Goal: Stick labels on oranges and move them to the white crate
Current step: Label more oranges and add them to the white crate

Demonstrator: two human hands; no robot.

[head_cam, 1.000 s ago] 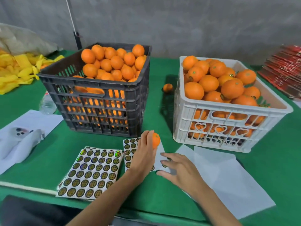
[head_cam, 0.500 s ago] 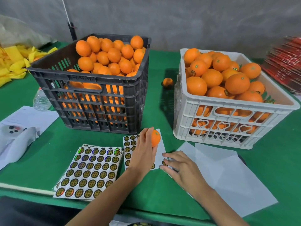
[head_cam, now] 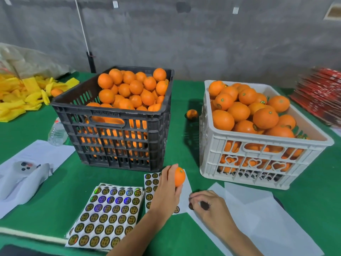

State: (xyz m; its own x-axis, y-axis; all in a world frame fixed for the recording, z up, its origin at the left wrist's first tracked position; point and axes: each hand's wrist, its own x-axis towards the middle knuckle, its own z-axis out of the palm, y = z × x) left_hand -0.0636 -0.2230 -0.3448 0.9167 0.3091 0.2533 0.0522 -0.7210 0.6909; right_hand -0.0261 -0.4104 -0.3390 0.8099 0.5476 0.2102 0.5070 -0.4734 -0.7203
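My left hand point(head_cam: 167, 191) grips a small orange point(head_cam: 179, 176) above a partly used label sheet point(head_cam: 151, 183) on the green table. My right hand point(head_cam: 210, 207) is just to its right, fingers pinched on a dark round label point(head_cam: 203, 205) lifted off the sheet. A full sheet of round labels point(head_cam: 106, 215) lies to the left. The black crate point(head_cam: 114, 133) of unlabelled oranges stands behind the sheets. The white crate point(head_cam: 262, 159), heaped with labelled oranges, stands at the right.
A loose orange point(head_cam: 191, 114) lies between the crates. White backing papers point(head_cam: 258, 215) lie under my right forearm and at the left point(head_cam: 27, 174). A plastic bottle point(head_cam: 56, 132) lies left of the black crate. Yellow foam nets point(head_cam: 20, 97) are far left, red packets point(head_cam: 321, 100) far right.
My right hand went from lying flat on the label sheet to pinching a label and lifting it off. My left hand kept hold of the orange. The view tilted upward.
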